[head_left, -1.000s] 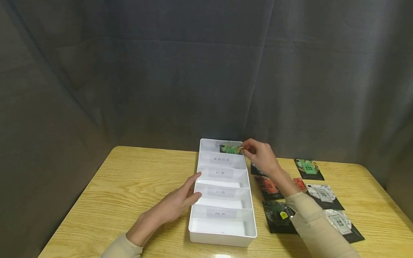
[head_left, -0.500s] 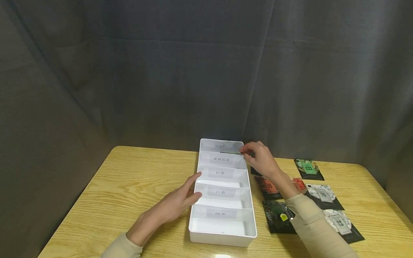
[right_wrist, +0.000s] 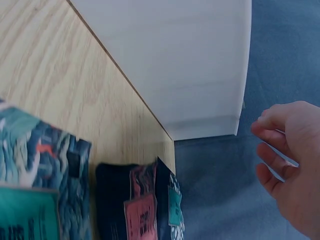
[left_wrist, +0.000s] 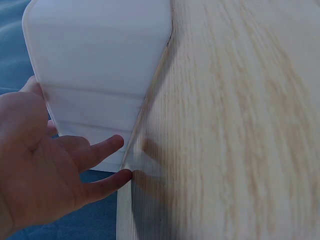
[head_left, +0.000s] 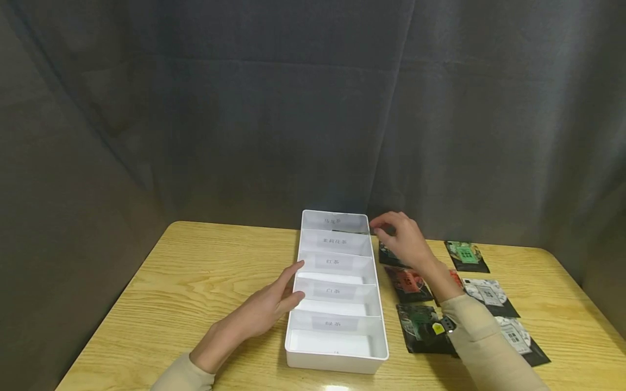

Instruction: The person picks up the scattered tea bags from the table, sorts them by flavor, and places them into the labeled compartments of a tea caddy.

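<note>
White divider tray (head_left: 337,355) lying on the wooden table (head_left: 195,271), long axis running straight away from the body, five labelled compartments stacked along it, open side up. Left hand (head_left: 266,309) resting flat against the tray's left outer wall about midway along, fingers (left_wrist: 102,147) straight and relaxed, gripping nothing. Right hand (head_left: 403,239) hovering just beyond the tray's far right corner, fingers loosely curled, holding nothing. Dark packet edge barely showing in the farthest compartment, just left of the right fingertips; too hidden to tell more.

Tea packets spread flat on the table beneath and to the right of the right forearm: a red packet (head_left: 408,282) and a dark green packet (head_left: 420,326) close beside the tray's right wall, a green packet (head_left: 464,254) and white packets (head_left: 486,296) farther right. Right forearm and beige sleeve (head_left: 484,347) crossing over several packets, covering parts of them. Grey curtain (head_left: 293,108) behind the table.
</note>
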Demonstrator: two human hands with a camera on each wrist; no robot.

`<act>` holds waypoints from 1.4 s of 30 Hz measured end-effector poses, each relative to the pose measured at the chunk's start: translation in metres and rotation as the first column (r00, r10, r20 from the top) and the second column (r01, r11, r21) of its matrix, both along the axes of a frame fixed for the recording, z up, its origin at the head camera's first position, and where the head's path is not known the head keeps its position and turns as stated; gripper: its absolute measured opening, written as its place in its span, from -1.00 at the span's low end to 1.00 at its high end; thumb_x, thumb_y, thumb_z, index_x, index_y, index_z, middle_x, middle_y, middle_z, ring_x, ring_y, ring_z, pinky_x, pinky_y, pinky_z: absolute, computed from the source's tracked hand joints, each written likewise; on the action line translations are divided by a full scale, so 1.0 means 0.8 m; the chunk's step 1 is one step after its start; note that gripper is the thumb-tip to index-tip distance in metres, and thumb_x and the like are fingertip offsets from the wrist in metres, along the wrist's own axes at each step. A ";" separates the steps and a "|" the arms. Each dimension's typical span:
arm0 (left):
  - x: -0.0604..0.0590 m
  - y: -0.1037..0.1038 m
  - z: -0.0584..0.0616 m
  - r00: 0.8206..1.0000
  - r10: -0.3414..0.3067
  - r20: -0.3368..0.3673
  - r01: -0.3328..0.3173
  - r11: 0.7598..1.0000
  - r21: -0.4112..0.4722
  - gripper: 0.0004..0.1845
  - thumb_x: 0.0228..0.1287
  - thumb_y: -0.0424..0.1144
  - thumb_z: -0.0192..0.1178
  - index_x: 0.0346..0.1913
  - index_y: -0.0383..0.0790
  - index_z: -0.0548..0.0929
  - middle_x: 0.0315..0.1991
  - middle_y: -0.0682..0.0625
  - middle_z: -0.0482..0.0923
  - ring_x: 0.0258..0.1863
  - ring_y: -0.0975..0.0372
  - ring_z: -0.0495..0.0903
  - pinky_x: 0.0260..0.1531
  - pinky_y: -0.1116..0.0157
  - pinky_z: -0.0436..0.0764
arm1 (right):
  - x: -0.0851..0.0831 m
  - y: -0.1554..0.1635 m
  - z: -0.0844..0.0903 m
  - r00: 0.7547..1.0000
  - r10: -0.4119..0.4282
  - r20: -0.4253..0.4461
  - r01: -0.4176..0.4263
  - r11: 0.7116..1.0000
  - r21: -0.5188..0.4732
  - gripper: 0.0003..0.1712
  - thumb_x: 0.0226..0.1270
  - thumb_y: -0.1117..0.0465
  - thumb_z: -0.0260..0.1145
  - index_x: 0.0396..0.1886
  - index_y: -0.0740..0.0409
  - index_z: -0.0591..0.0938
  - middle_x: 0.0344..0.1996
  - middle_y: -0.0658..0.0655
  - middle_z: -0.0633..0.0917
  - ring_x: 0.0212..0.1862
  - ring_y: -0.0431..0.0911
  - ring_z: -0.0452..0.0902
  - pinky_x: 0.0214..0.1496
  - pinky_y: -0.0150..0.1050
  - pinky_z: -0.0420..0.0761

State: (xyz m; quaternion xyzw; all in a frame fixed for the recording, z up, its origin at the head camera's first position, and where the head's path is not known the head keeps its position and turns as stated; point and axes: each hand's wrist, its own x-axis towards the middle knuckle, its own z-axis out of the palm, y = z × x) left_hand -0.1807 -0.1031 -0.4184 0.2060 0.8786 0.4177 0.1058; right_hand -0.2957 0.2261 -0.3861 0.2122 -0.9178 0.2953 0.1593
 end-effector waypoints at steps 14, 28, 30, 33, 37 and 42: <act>0.002 -0.001 -0.001 1.000 -0.012 0.009 0.012 1.000 0.018 -0.32 0.56 0.07 -0.06 0.59 0.14 -0.05 0.42 -0.19 0.36 0.33 0.01 0.46 0.32 -0.04 0.40 | 0.003 0.040 0.006 0.999 -0.052 0.017 0.052 0.999 -0.007 -0.79 0.43 0.22 0.29 -0.05 0.21 0.71 -0.16 0.17 0.73 -0.22 -0.02 0.50 -0.21 -0.14 0.50; 0.001 0.001 -0.002 1.000 -0.012 0.001 0.012 1.000 0.010 -0.32 0.56 0.08 -0.06 0.59 0.14 -0.04 0.37 -0.17 0.44 0.29 0.04 0.51 0.30 -0.04 0.42 | 0.000 0.096 -0.002 0.990 -0.137 0.045 0.135 0.990 0.029 -0.72 0.44 0.15 0.29 -0.03 0.25 0.69 -0.14 0.25 0.74 -0.18 0.09 0.64 -0.25 -0.11 0.55; 0.001 0.001 -0.002 1.000 -0.015 0.002 0.014 1.000 0.011 -0.32 0.56 0.08 -0.06 0.59 0.13 -0.04 0.37 -0.17 0.44 0.29 0.04 0.51 0.30 -0.04 0.41 | 0.000 0.104 -0.004 0.987 -0.147 0.067 0.145 0.989 0.032 -0.70 0.45 0.13 0.28 0.00 0.25 0.68 -0.11 0.26 0.73 -0.14 0.11 0.64 -0.21 -0.05 0.57; 0.000 0.000 -0.002 1.000 -0.018 0.002 0.018 1.000 0.014 -0.32 0.57 0.07 -0.06 0.59 0.12 -0.05 0.38 -0.17 0.42 0.30 0.04 0.50 0.31 -0.03 0.41 | -0.001 0.115 -0.007 0.983 -0.166 0.082 0.163 0.986 0.044 -0.68 0.46 0.11 0.27 0.01 0.26 0.67 -0.10 0.27 0.73 -0.12 0.13 0.64 -0.18 0.01 0.58; 0.000 0.000 -0.001 1.000 -0.019 0.001 0.019 1.000 0.016 -0.32 0.57 0.06 -0.07 0.59 0.12 -0.05 0.39 -0.18 0.41 0.31 0.03 0.49 0.31 -0.04 0.41 | -0.003 0.129 -0.011 0.977 -0.189 0.094 0.185 0.981 0.056 -0.68 0.47 0.11 0.26 0.02 0.26 0.67 -0.10 0.29 0.72 -0.13 0.13 0.63 -0.19 -0.01 0.57; 0.001 0.000 -0.002 1.000 -0.011 0.001 0.011 1.000 0.010 -0.32 0.56 0.07 -0.06 0.59 0.13 -0.04 0.40 -0.17 0.40 0.31 0.04 0.50 0.30 -0.04 0.41 | -0.005 0.147 -0.017 0.969 -0.217 0.115 0.209 0.975 0.079 -0.66 0.47 0.11 0.26 0.04 0.27 0.65 -0.07 0.32 0.71 -0.10 0.17 0.63 -0.16 0.07 0.59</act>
